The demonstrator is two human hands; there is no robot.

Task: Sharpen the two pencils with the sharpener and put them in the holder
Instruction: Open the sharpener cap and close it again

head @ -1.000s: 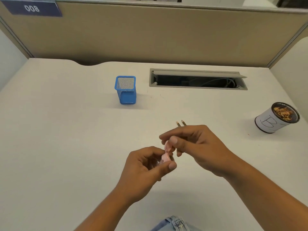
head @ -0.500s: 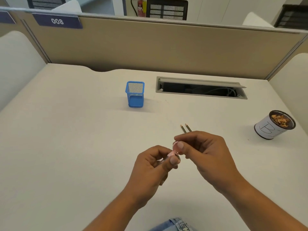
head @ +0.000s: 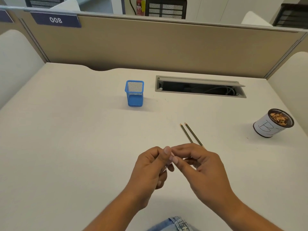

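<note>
Both hands near centre, left hand [head: 148,170] and right hand [head: 198,165] fingertips pressed together on something small and pale, likely the sharpener, mostly hidden. Pencils [head: 191,135] flat just beyond right hand, unsharpened; light, stiff, roll-prone, best pinched mid-shaft. Holder [head: 134,93] far left, empty.

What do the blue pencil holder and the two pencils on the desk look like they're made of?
The blue holder looks like painted metal mesh: fine see-through holes in its walls, solid rim and base. It might be plastic, hard to say. The two pencils look like wood with dark glossy paint; their far ends show pale bare wood. Both lie on the desk, which looks like matte off-white laminate.
</note>
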